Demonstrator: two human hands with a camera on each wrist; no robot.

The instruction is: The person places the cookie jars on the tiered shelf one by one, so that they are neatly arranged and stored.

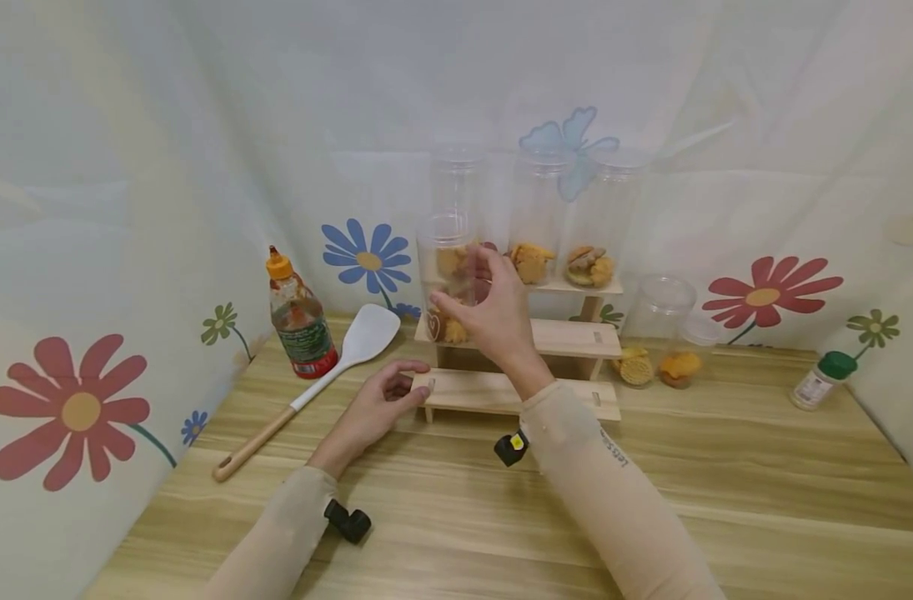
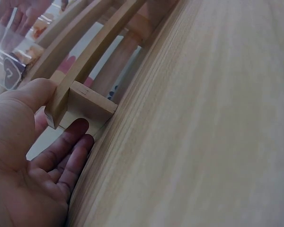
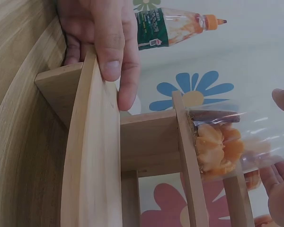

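A three-step wooden rack (image 1: 569, 337) stands on the table. My left hand (image 1: 377, 404) holds the left end of its lowest step, thumb above the board and some fingers below, as the left wrist view shows. On the left of the middle step stands a clear lidded jar (image 1: 444, 237), with orange biscuit-like pieces and a dark heart-marked piece at its bottom. My right hand (image 1: 501, 312) grips this jar from the side, thumb and fingers around its wall. Behind, the top step carries more clear jars (image 1: 539, 200), one partly hidden by the held jar.
Left of the rack are a sauce bottle (image 1: 302, 329) with an orange cap and a white spatula (image 1: 369, 333) with a wooden handle. To its right stand a tall clear jar (image 1: 662, 304), a smaller jar (image 1: 684, 358) and a green-capped shaker (image 1: 824, 381). A flowered curtain hangs behind.
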